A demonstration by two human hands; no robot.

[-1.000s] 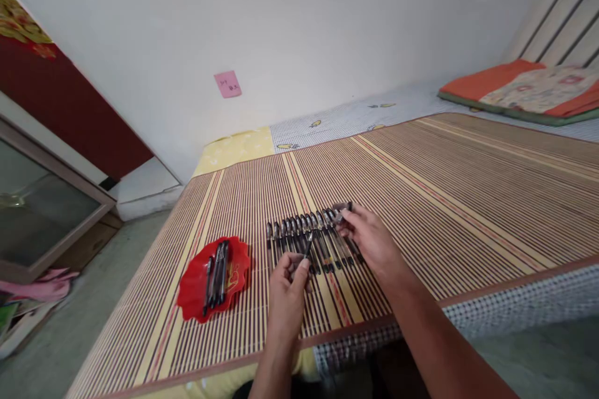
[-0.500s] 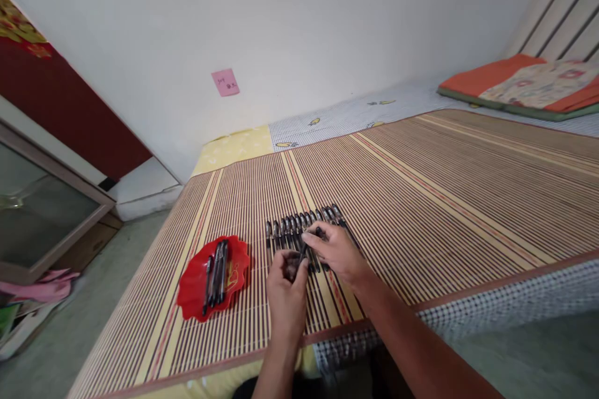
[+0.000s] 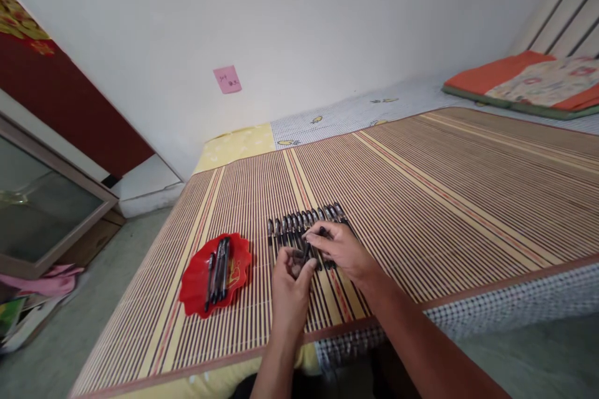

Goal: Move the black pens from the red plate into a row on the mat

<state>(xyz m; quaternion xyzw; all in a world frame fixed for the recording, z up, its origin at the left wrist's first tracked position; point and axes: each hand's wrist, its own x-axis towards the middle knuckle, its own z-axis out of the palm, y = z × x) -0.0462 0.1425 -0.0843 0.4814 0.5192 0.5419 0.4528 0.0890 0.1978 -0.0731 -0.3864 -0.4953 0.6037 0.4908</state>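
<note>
My left hand [image 3: 291,280] is curled around a black pen [image 3: 307,252] just above the mat. My right hand [image 3: 337,248] pinches the upper end of the same pen, its fingertips close to the left hand's. A small dark piece shows by the right fingers; whether it is a pen cap I cannot tell. Behind and beneath the hands, a row of black pens [image 3: 277,230] lies side by side with caps toward the wall, partly hidden by my fingers. To the left, a red scalloped dish [image 3: 191,283] holds several more pens [image 3: 219,268] and some yellow bands.
A striped bamboo mat [image 3: 412,199] covers the bed, bordered by checked and yellow cloth. Folded orange bedding [image 3: 505,78] lies at the far right. A pink note [image 3: 227,79] is on the wall [image 3: 350,25]. A glass-panelled frame [image 3: 42,206] stands at left.
The view has shifted slightly. My hands stay together on the pen, with only small finger movements; the row and the dish look the same.
</note>
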